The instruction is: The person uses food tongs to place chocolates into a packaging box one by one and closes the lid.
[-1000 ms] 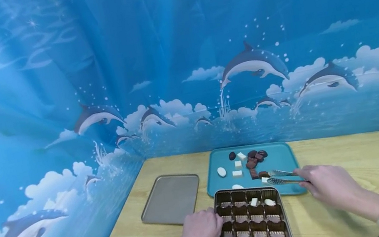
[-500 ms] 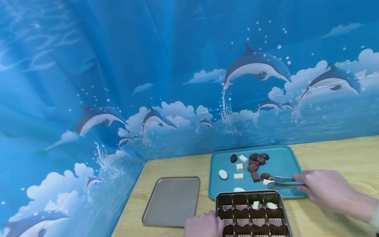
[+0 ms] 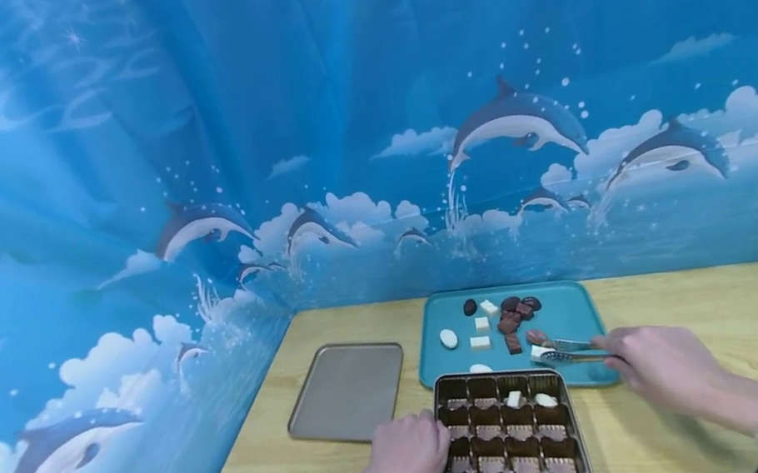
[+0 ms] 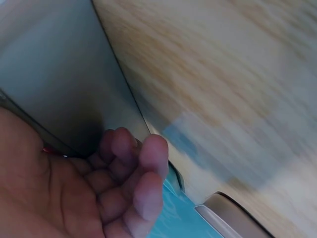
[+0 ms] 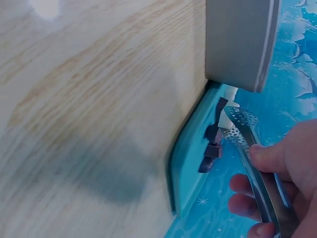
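Step, as I judge it: picking up a white block (image 3: 538, 353) with the tongs (image 5: 256, 181). It lies on the near right of the tray (image 3: 567, 309), just beside a dark oval (image 3: 536, 336).

Left hand (image 3: 406, 456) at the left wall of the box (image 5: 237, 44), fingers curled; cannot tell whether they grip or only brace. Best use: steadying it. Right hand (image 3: 664, 368) grips the tongs. Tips apart, one either side of the block; cannot tell whether they clamp it. Would take two opposite flat faces, squeeze lightly, raise clear of oval and box rim.

Materials, left to right. Lid (image 3: 346, 392), by its look: smooth grey metal, rounded corners, low lip. Box: metal outside; insert (image 3: 509, 463) brown, glossy, plastic-looking, ribbed floors, square compartments. Far row holds a white cube (image 3: 514, 399) and, rightmost, a white egg (image 3: 546, 400). Tray: teal, round-cornered; loose heap of dark chocolates (image 3: 511, 321), ovals and squares. Tongs: bright metal, perforated tips. Table (image 3: 752, 323): pale wood grain.
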A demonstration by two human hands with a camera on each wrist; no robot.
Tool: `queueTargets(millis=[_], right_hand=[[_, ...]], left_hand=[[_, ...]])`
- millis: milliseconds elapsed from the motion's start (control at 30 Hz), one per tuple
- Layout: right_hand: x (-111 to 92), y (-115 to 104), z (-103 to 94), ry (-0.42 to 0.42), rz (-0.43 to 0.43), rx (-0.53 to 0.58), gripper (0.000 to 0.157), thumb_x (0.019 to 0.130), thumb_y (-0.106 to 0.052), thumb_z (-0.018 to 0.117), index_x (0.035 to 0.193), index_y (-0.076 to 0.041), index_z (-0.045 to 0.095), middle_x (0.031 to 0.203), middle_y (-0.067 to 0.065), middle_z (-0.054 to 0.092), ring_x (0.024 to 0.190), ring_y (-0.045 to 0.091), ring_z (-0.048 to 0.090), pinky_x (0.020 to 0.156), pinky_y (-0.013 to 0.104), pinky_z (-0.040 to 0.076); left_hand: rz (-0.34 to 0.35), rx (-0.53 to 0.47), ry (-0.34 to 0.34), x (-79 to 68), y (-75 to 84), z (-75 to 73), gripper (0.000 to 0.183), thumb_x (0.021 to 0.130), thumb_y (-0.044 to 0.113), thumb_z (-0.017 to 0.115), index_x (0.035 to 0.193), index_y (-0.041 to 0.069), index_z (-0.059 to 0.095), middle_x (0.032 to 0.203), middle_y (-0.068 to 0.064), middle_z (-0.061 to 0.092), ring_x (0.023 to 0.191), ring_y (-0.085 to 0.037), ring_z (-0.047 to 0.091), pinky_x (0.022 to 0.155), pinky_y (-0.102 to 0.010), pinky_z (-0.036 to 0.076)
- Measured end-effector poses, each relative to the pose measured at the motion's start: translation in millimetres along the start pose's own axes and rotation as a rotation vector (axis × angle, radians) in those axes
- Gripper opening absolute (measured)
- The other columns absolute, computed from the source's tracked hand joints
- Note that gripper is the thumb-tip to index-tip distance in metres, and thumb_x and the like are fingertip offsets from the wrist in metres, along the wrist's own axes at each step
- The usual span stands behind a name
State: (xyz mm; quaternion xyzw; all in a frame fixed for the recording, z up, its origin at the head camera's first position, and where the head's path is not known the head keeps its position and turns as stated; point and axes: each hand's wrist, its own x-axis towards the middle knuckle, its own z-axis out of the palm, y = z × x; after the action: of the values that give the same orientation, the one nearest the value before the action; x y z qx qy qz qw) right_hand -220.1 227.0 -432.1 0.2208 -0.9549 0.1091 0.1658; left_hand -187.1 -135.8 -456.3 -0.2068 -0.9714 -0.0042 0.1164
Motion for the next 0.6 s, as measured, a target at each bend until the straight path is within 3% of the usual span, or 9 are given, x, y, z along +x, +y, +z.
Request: queueTargets(millis=[367, 600], right_hand=[[6, -9, -15.9, 0.063, -0.066, -0.017, 0.032, 0.085, -0.016, 0.077, 0.115, -0.006, 0.073, 0.098, 0.009, 0.077, 0.063, 0.010, 0.065, 0.047, 0.017, 0.042], [10, -21, -25.3, 0.092, -0.105, -0.008, 0.032, 0.085, -0.016, 0.077, 0.115, -0.008, 0.073, 0.102, 0.010, 0.077, 0.065, 0.013, 0.067, 0.045, 0.016, 0.039]], left_hand=[[-0.004, 0.016, -0.020, 1.0, 0.9, -4.3, 0.041, 0.104, 0.033, 0.046, 0.068, 0.015, 0.054, 0.061, 0.000, 0.052, 0.051, -0.019, 0.056, 0.041, -0.035, 0.041], [0.010, 0.041, -0.018, -0.4, 2.3, -4.4, 0.040, 0.104, 0.033, 0.047, 0.068, 0.015, 0.053, 0.061, 0.001, 0.050, 0.049, -0.018, 0.053, 0.040, -0.035, 0.040]])
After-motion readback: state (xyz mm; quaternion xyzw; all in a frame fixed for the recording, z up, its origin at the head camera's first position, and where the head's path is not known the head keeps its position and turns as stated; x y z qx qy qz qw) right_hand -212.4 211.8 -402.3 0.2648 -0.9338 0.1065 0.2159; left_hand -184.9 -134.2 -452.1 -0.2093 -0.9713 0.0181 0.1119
